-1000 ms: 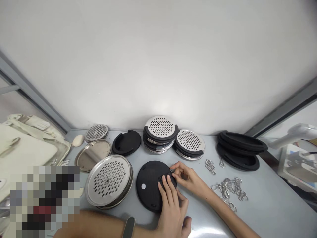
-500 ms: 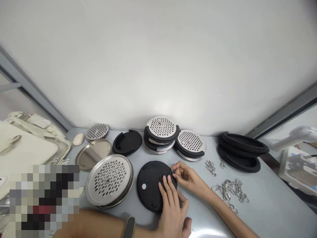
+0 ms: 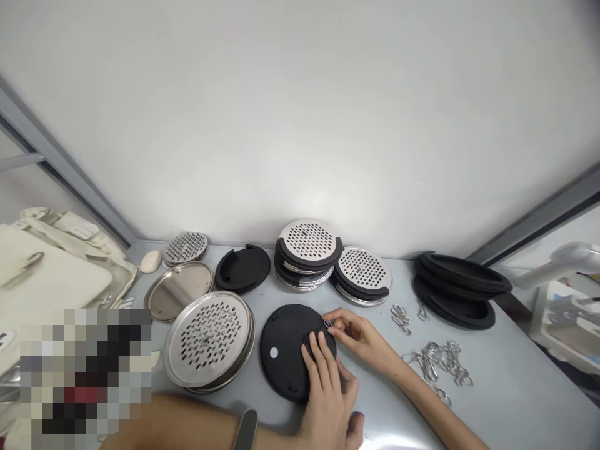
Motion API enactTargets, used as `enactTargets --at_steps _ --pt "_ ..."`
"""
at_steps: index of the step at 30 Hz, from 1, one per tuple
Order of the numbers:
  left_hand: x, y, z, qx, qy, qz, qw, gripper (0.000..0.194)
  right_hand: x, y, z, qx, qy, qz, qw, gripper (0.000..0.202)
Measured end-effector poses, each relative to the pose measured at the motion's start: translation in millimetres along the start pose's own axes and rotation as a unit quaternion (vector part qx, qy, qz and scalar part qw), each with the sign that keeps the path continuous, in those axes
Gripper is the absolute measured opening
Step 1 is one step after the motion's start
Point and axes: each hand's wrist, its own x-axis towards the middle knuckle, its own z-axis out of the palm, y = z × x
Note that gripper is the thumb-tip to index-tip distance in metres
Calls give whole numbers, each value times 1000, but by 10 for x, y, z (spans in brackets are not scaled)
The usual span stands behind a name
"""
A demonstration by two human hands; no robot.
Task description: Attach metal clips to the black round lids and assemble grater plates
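Note:
A round black plastic disc (image 3: 285,328) lies flat on the table, with a small white dot left of its middle. My left hand (image 3: 325,390) rests on the disc's right part, its fingers stretched out and flat; the thumb is off the disc. At the disc's upper right edge, my right hand (image 3: 363,337) pinches a small bent metal wire clip (image 3: 328,323) between thumb and fingertips. The clip meets the disc's rim, but I cannot tell whether it is hooked in. To the right, a heap of similar wire clips (image 3: 438,361) lies loose.
Left of the disc is a stack of round metal grater plates (image 3: 209,337). Behind stand a plain metal plate (image 3: 180,290), a black holder (image 3: 244,269) and grater stacks with black rims (image 3: 312,244). Black rings (image 3: 457,290) lie at the right, a cream bag (image 3: 51,269) at the left.
The right fingers have shifted slightly at the disc's edge, and more of the wire clip shows. The left hand stays on the disc. The whole view has moved slightly.

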Motion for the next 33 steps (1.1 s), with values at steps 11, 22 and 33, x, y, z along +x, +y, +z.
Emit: enactTargets --at_steps 11,22,33 --pt "12 6 24 6 -1 7 1000 62 4 19 7 -76 29 -36 996 25" --pt "24 6 39 5 -9 4 1000 62 -21 -124 17 -160 37 -63 984 20" --pt "13 8 22 1 0 7 1000 63 -34 -105 23 -160 32 -63 985 18"
